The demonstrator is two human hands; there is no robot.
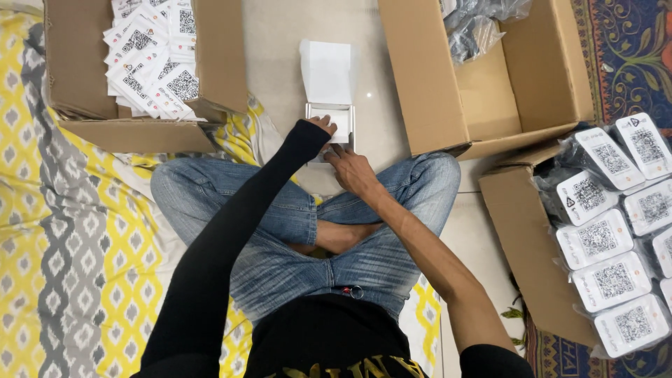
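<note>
White carton (329,112), small, lid flipped up, sits on the pale floor (280,42) just beyond the crossed legs; left hand (323,126), black-sleeved, rests fingers curled on its open mouth, right hand (352,168) presses flat at its near edge, neither closed around anything that shows. Cardboard box (77,70) at left holds a loose heap of white printed leaflets (150,56); box (490,91) ahead holds dark plastic bags (476,28). Box (525,259) at right is nearly full of wrapped white packs (605,238), so much looks done; this carton remains unclosed.
</note>
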